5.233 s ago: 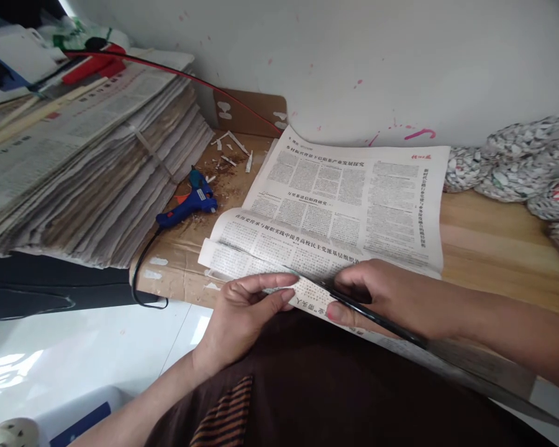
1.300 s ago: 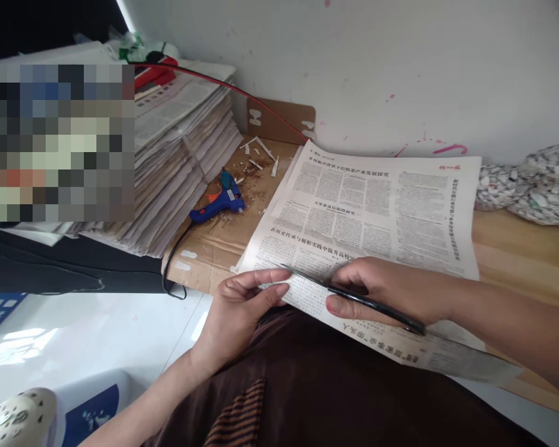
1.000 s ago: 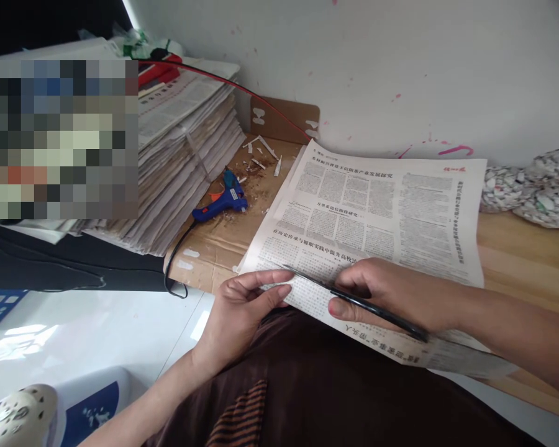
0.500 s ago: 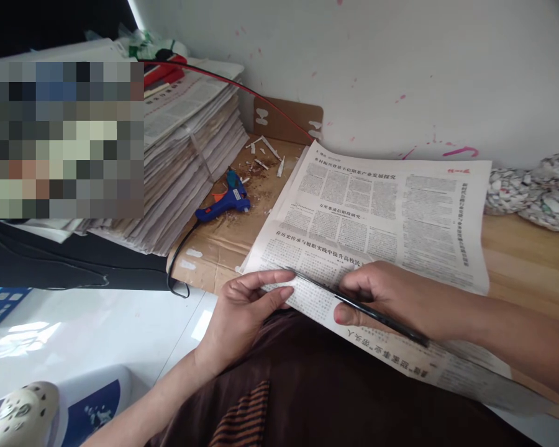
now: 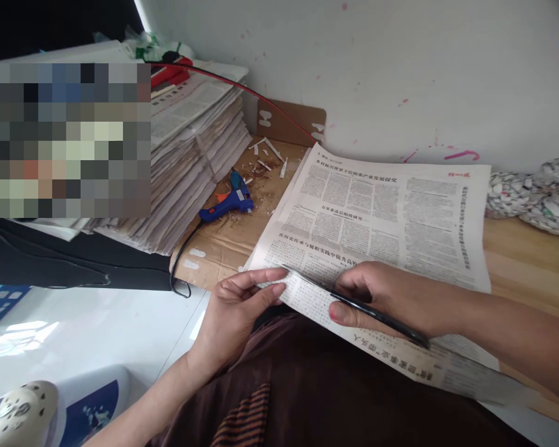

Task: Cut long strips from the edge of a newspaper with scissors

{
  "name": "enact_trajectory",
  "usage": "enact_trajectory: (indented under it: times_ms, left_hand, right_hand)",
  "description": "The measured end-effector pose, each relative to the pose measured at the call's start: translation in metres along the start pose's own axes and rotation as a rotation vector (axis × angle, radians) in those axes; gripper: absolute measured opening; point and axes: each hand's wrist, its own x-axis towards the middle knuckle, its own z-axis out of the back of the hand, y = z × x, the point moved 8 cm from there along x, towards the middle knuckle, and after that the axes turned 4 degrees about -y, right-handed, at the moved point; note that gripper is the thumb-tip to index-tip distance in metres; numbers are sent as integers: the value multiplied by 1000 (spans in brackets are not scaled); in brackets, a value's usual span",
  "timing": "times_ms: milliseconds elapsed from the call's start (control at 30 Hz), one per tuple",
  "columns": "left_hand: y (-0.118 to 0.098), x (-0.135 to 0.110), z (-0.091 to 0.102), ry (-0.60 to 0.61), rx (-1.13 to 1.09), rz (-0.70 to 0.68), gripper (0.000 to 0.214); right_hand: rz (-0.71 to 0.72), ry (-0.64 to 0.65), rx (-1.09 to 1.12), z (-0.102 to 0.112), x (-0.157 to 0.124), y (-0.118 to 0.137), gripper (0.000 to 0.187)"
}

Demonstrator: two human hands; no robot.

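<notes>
A newspaper sheet [image 5: 386,211] lies on the wooden table [image 5: 522,254], its near edge hanging over my lap. My right hand [image 5: 391,295] is closed around a long dark blade [image 5: 377,315], whose tip lies in the paper's fold. My left hand [image 5: 235,310] pinches the strip of newspaper [image 5: 307,301] at its left end, thumb and fingers pressed on the paper.
A blue hot glue gun [image 5: 226,202] with a black cord lies on cardboard [image 5: 223,239] left of the sheet, among paper scraps. A tall stack of newspapers [image 5: 190,149] stands at the left. Woven paper pieces [image 5: 531,192] sit at the far right against the wall.
The blade stays in the fold, its tip at much the same place near my left fingers. The loose strip below the blade has shifted slightly. Both hands keep their grips.
</notes>
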Motion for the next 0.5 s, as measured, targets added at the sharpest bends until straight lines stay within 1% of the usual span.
enact_trajectory:
  times_ms: [100,233,500]
  left_hand:
    - [1,-1,0,13,7,8,21]
    - [0,-1,1,17,4,-2,21]
    - [-1,-1,1,30,-20,9,20]
  right_hand:
    - [20,25,-2,0,1,7,48]
    - [30,-8,-20,2,2,10,51]
    - [58,-7,-9,-1,4,7,52]
